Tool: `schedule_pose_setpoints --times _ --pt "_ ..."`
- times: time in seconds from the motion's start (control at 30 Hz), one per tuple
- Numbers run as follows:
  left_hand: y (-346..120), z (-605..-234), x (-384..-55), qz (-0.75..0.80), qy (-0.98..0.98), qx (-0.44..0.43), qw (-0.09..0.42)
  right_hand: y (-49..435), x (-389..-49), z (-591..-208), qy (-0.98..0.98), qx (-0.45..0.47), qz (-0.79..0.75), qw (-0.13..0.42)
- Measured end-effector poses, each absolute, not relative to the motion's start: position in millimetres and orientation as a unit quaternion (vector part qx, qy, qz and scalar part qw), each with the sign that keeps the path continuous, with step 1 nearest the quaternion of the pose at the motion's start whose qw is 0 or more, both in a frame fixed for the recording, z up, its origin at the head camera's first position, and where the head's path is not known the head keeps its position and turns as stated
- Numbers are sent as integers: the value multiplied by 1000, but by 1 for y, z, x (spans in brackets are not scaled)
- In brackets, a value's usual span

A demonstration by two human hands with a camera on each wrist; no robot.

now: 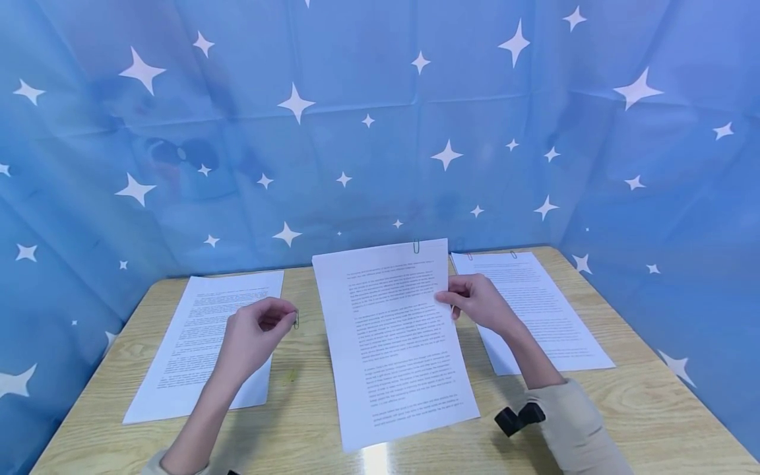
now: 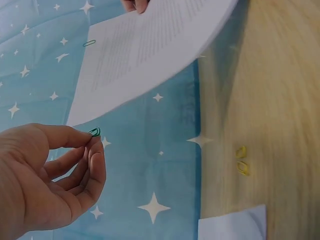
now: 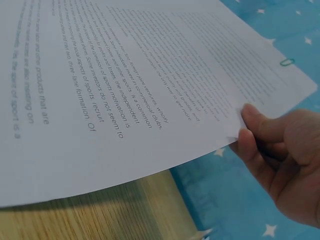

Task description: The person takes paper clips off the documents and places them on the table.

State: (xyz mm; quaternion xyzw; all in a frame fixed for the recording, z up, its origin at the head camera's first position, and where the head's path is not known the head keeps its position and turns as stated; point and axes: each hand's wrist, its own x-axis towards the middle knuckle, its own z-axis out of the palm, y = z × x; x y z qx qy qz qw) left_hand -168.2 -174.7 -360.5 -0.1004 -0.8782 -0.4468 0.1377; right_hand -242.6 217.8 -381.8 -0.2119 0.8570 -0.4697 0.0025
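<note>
Blue cloth [image 1: 380, 171] patterned with white stars rises at twelve o'clock, behind a wood-grained desk [image 1: 659, 429]. At its middle we see a printed sheaf [image 1: 398, 356] held up at a tilt. The right hand [image 1: 479, 302] clamps its edge at two o'clock, thumb on the near face; the left hand [image 1: 255, 333], apart from the paper at nine o'clock, pinches a loose green clip [image 2: 95, 132] between thumb and fingertips.

As we judge it, the clipping is partly done. The right-hand stack [image 1: 543, 323], lying at three o'clock, carries two reddish clips [image 1: 513, 254] along its twelve o'clock edge. The sheaf wears one green clip [image 1: 416, 247] near one o'clock on its top edge, and the one in the left hand is not yet on. On the left-hand stack [image 1: 204, 343], at nine o'clock, we make out no clip; two small yellow clips [image 2: 242, 167] lie on the wood between it and the sheaf, apparently unused.

The left hand and forearm cover part of that stack. We cannot count the sheets, nor tell whether the sheaf's six o'clock edge touches the desk. The yellow pair blurs into one smudge in the head view, where the print is also too small to read.
</note>
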Motion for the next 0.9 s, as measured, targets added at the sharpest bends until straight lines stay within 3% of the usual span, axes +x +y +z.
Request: schedule_pose_setpoints --times 0.37,0.67,0.9 --pt "-186 -376 -165 -419 -902 -69 79 206 -227 -361 858 -211 -468 6" --pt "-196 -388 -159 -378 -924 -50 26 215 -241 -380 868 -198 -455 2" --pt "-202 -398 -157 -359 -932 -49 -2 206 -227 -360 861 -212 -463 6"
